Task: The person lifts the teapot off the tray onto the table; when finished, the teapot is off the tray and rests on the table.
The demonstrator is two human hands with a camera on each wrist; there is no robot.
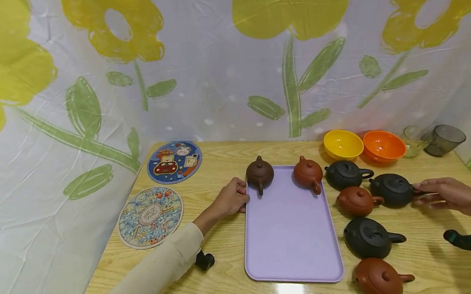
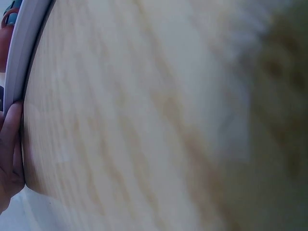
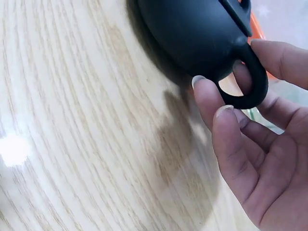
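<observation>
My left hand [image 1: 231,197] grips the left rim of a lilac tray [image 1: 291,241], near its far corner. In the left wrist view, fingers [image 2: 10,139] bend at the tray's edge [image 2: 26,38]. On the tray's far end sit a dark brown teapot [image 1: 260,174] and a reddish-brown teapot [image 1: 308,173]. My right hand [image 1: 448,195] holds the loop handle of a black teapot [image 1: 392,189] at the right. Close up in the right wrist view, a fingertip shows inside the handle [image 3: 260,79], with other fingers around it.
Right of the tray stand another black teapot [image 1: 342,174], a red teapot [image 1: 356,200], a larger black teapot [image 1: 368,238] and a red teapot [image 1: 378,280]. Behind are yellow [image 1: 343,144] and orange bowls [image 1: 384,146] and glass cups [image 1: 444,139]. Two round mats [image 1: 150,217] lie left.
</observation>
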